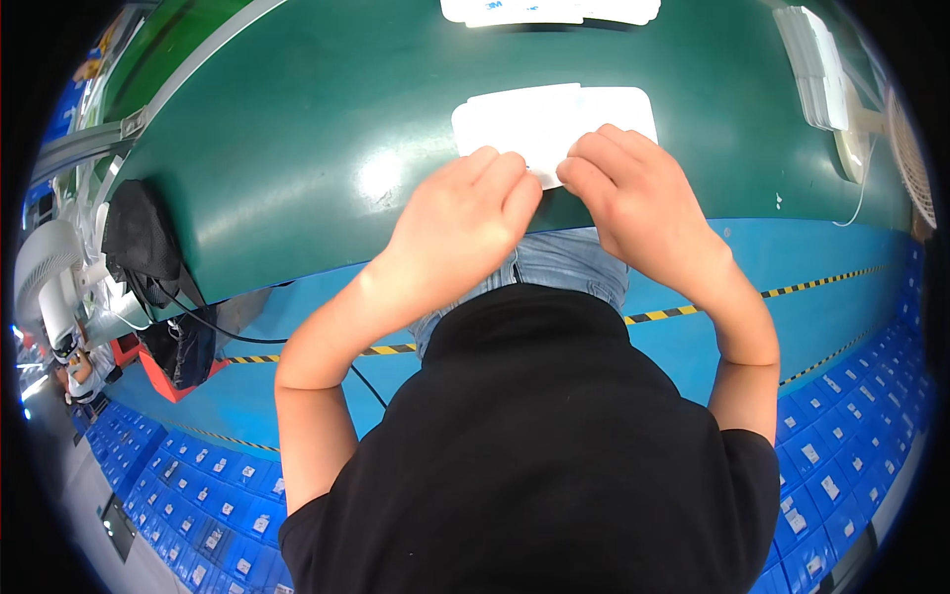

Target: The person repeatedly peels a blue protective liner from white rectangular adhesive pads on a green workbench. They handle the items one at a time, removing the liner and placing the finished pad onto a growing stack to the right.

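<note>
White sheet gripped at the near edge of a green bench

The white sheet [554, 119] is pinched along its near edge by the left hand [465, 223] and right hand [633, 203], fingers curled; more white sheets [549, 10] are seen at the bench's [297, 148] far edge.

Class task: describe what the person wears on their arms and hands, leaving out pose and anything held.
The left hand and right hand are bare: no gloves, rings or watch visible. Both forearms are uncovered; a black short-sleeved shirt ends above the elbows.
</note>
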`<action>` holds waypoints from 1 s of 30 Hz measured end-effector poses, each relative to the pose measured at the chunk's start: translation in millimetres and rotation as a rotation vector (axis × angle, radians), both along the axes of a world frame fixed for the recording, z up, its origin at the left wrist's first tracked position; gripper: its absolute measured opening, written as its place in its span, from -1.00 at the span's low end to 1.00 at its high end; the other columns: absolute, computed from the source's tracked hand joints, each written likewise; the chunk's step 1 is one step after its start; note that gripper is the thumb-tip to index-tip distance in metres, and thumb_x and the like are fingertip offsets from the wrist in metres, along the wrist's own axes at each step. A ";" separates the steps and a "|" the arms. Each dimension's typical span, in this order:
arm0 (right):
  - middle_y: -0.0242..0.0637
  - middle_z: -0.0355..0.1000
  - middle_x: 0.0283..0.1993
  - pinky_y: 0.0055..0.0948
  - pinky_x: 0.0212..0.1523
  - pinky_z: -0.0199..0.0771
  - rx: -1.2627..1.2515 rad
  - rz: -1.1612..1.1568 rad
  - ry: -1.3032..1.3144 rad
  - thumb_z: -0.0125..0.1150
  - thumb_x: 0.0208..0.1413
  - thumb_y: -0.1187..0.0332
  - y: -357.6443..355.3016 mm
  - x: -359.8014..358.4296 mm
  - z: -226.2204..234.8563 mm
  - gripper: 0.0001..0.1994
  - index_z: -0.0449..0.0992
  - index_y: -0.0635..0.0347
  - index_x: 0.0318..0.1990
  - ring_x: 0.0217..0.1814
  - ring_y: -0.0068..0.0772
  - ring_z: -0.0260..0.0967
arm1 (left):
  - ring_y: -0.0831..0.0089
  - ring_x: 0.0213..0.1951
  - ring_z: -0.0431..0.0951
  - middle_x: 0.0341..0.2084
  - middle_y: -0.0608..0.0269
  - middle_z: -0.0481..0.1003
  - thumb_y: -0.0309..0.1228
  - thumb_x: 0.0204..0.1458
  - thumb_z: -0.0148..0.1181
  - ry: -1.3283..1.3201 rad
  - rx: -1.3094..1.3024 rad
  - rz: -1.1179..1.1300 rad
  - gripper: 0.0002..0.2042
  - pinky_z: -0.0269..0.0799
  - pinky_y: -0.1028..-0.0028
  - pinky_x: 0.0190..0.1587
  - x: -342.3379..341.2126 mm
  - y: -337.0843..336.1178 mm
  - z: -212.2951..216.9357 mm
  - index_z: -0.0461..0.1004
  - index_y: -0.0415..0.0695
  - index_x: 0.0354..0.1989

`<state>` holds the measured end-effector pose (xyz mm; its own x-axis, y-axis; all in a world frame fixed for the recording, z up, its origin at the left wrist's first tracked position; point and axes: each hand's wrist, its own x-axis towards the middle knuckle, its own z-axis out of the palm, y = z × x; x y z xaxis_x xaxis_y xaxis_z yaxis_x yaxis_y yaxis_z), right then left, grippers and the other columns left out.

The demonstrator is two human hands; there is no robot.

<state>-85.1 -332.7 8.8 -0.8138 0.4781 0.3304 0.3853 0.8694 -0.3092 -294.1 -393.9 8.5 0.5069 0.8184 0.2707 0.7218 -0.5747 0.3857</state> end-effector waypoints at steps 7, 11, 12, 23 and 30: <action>-0.16 0.42 -0.35 -0.18 -0.24 0.45 -0.369 0.045 -0.145 0.37 -0.11 0.48 21.5 -0.2 19.3 -0.82 0.46 0.28 -0.37 -0.21 -0.07 0.43 | 0.02 -0.38 0.43 -0.47 0.08 0.38 -0.58 0.01 0.16 -0.093 -0.248 -0.021 -0.93 0.35 0.12 -0.34 -5.2 20.1 7.2 0.38 -0.24 -0.38; -0.11 0.48 -0.40 -0.15 -0.29 0.47 -0.530 0.087 -0.340 0.49 -0.10 0.32 49.8 -14.2 32.0 -0.71 0.47 0.31 -0.41 -0.27 -0.01 0.48 | 0.01 -0.38 0.44 -0.48 0.07 0.37 -0.59 0.01 0.16 -0.118 -0.256 -0.042 -0.92 0.34 0.12 -0.35 -7.2 22.9 7.5 0.37 -0.24 -0.38; -0.10 0.49 -0.43 -0.14 -0.31 0.48 -0.578 0.087 -0.408 0.51 -0.12 0.28 57.3 -19.5 33.6 -0.68 0.47 0.32 -0.43 -0.30 0.01 0.49 | 0.01 -0.38 0.44 -0.48 0.07 0.37 -0.59 0.01 0.16 -0.118 -0.257 -0.037 -0.92 0.34 0.13 -0.35 -6.7 21.0 7.3 0.38 -0.24 -0.38; -0.06 0.46 -0.45 -0.16 -0.27 0.46 -0.651 0.077 -0.810 0.53 -0.15 0.29 76.0 -60.7 49.4 -0.69 0.51 0.32 -0.51 -0.24 -0.05 0.46 | 0.20 -0.33 0.48 -0.35 0.16 0.42 -0.47 -0.09 0.29 -0.157 0.083 0.062 -0.76 0.45 0.24 -0.30 -3.4 -4.3 -12.2 0.51 -0.17 -0.21; -0.05 0.50 -0.43 -0.18 -0.22 0.51 -0.609 0.119 -0.797 0.53 -0.15 0.28 77.1 -61.5 45.3 -0.70 0.56 0.34 -0.46 -0.21 -0.03 0.49 | 0.05 0.05 0.46 0.07 0.05 0.45 -0.28 -0.13 0.39 0.079 0.125 0.117 -0.50 0.36 0.03 0.10 -2.9 -27.0 -16.7 0.52 -0.12 0.05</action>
